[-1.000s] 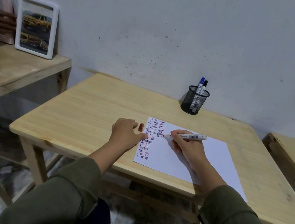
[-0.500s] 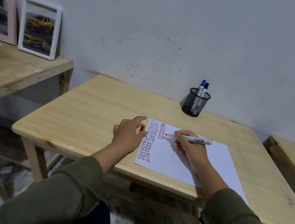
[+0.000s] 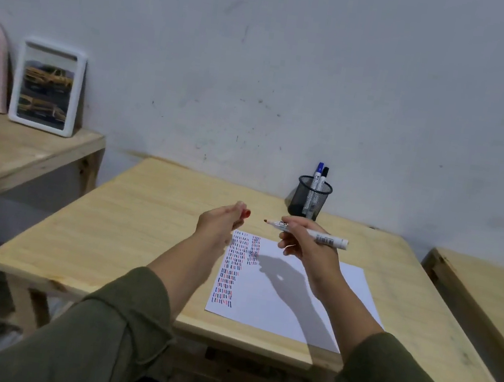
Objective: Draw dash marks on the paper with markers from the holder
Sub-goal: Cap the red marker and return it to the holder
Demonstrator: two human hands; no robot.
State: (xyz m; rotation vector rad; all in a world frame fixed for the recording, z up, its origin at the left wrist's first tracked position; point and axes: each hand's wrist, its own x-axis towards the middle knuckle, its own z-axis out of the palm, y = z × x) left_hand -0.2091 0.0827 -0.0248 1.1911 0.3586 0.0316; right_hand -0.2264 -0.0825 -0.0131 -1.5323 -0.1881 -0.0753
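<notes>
Fingers [image 3: 296, 226] of the right hand [image 3: 307, 247] pinch a white marker [image 3: 309, 233] near its uncapped end, its tip pointing left and its barrel roughly level, lifted clear of the sheet below. Left hand [image 3: 218, 223] is raised beside it, fingertips closed on a small red cap [image 3: 246, 213]; cap and marker tip are near each other but apart.

Largest of what lies beneath is the light wooden table [image 3: 141, 230], set against a grey wall. On it lies the white paper [image 3: 287, 296], flat, its left part filled with columns of short red and blue dash marks [image 3: 231, 269]; the hand's shadow falls across the middle of the sheet. At the table's far edge stands a black mesh holder [image 3: 311, 199] with a blue-capped marker [image 3: 317, 174] and a black-capped marker [image 3: 324, 176] upright inside, well apart from the paper.

On a side table to the left a white picture frame [image 3: 46, 87] leans against the wall.
</notes>
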